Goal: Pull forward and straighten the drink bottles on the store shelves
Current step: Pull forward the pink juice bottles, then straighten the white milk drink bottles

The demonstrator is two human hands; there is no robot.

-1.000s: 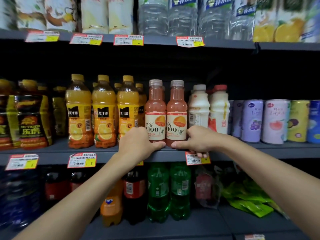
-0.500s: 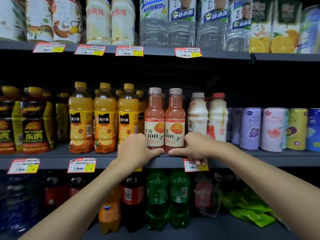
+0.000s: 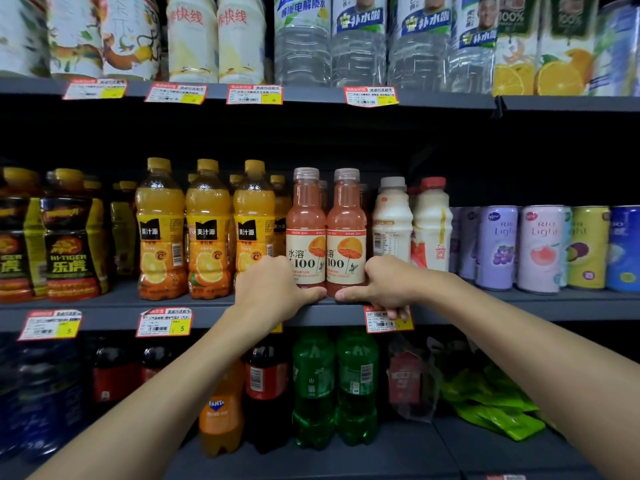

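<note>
My left hand (image 3: 273, 292) grips the base of the left pink bottle (image 3: 306, 230), my right hand (image 3: 384, 289) the right pink bottle (image 3: 346, 230) — both upright at the shelf's (image 3: 104, 320) front edge, labels forward. I judge this pair nearly done; the white bottles (image 3: 391, 216) beside it remain.

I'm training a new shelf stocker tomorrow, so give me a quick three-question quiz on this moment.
1. True or false: the left hand and right hand hold green bottles.
2. What stands just right of the two pink bottles? A purple cans, B white bottles, C green bottles.
3. Fill in: the front row has ___ orange juice bottles.
Key: 1 false, each grips a pink bottle; 2 B; 3 three.
</note>
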